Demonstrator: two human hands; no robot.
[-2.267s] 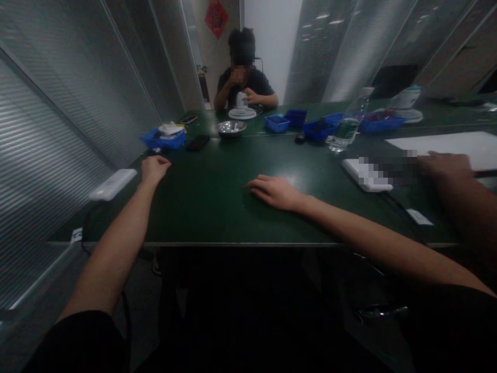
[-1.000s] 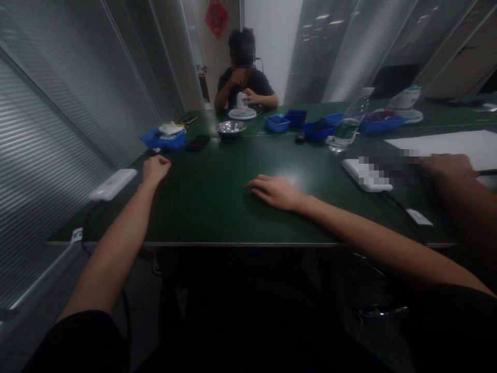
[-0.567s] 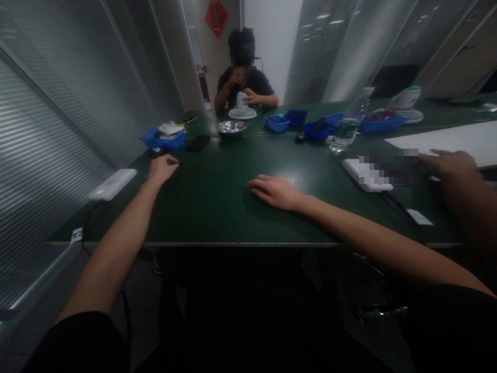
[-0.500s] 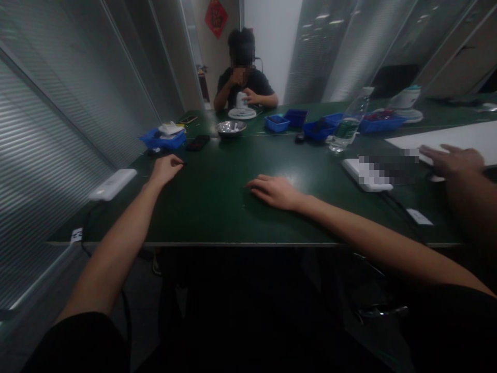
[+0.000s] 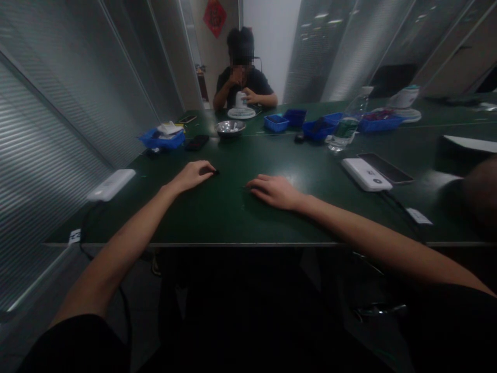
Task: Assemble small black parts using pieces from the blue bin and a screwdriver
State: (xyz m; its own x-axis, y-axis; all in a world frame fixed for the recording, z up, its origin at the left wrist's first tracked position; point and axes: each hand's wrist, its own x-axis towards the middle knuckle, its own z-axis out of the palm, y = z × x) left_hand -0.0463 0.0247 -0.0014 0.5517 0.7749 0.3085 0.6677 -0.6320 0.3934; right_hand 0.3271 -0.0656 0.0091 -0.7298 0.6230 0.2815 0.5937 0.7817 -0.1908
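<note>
My left hand (image 5: pixel 193 176) is just over the green table (image 5: pixel 217 223), left of the middle. Thumb and forefinger pinch a small black piece (image 5: pixel 217 171), too small to name. My right hand (image 5: pixel 275 192) rests on the table to its right, with fingers curled together and pointing left. A thin dark tip (image 5: pixel 245 187) shows at those fingertips; what it belongs to is hidden. Beyond my left hand stand a shiny metal bowl (image 5: pixel 221 132) with small pale bits in it and a dark phone (image 5: pixel 198 142).
A white power bank (image 5: pixel 363 174) with a cable and a phone (image 5: pixel 385 168) lie at right, near a water bottle (image 5: pixel 345 132). Blue trays (image 5: pixel 276 124) line the back. Another white box (image 5: pixel 112 185) lies left. A person (image 5: pixel 248 85) sits opposite, holding a small white fan (image 5: pixel 241 101).
My left hand has moved right, toward my right hand, carrying the black piece. My right hand has stayed put. At far right another person's hand and a white sheet-like thing have shifted away rightward.
</note>
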